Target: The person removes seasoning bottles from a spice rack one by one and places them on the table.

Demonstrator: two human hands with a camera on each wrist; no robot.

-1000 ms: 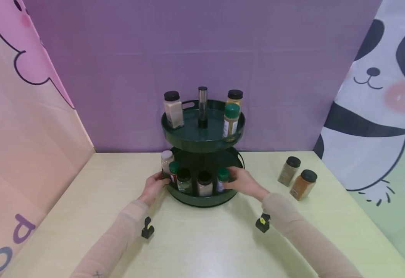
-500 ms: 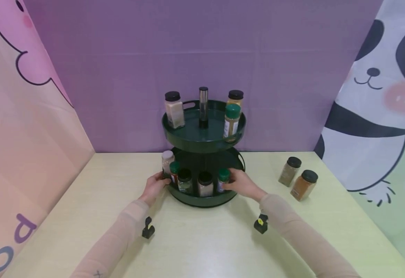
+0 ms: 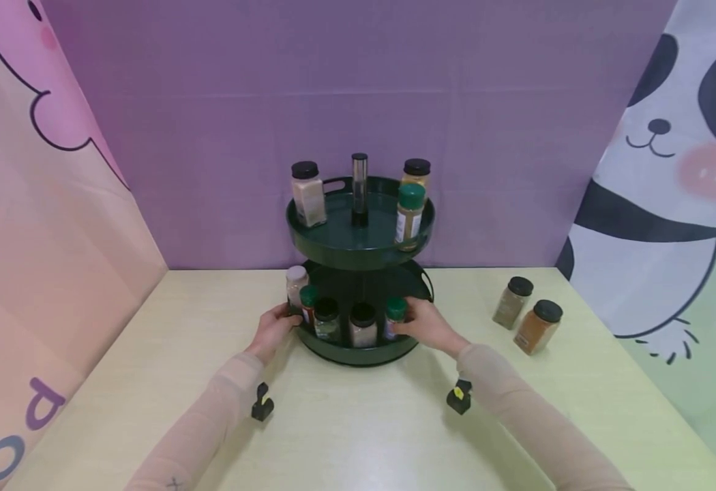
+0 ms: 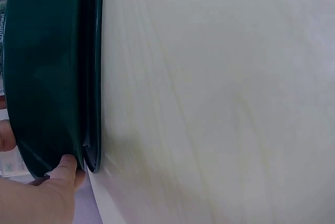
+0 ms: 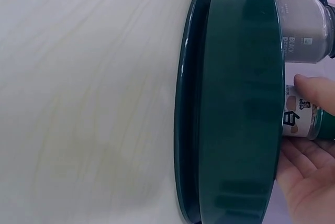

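Note:
A dark green two-tier round spice rack [image 3: 358,256] stands on the table. My left hand [image 3: 272,331] grips the lower tray's rim at its left side, thumb over the edge. In the left wrist view, its fingertips [image 4: 67,162] lie against the tray's outer wall [image 4: 44,77]. At the right of that tray my right hand [image 3: 433,325] holds a small green-capped spice jar [image 3: 395,310] upright. The right wrist view shows the jar's white label [image 5: 296,111] between thumb and fingers, its base hidden behind the wall.
Several other jars line the lower tray, including a clear jar [image 3: 363,331] and a pale-capped one [image 3: 296,283]. The upper tray [image 3: 358,235] bears 3 jars around a metal post [image 3: 359,187]. Two black-capped jars [image 3: 511,303] stand on the table at right; a purple wall [image 3: 358,88] rises behind.
The right wrist and forearm have shifted slightly left, with the jar still in the right hand. My left hand keeps its hold on the rim.

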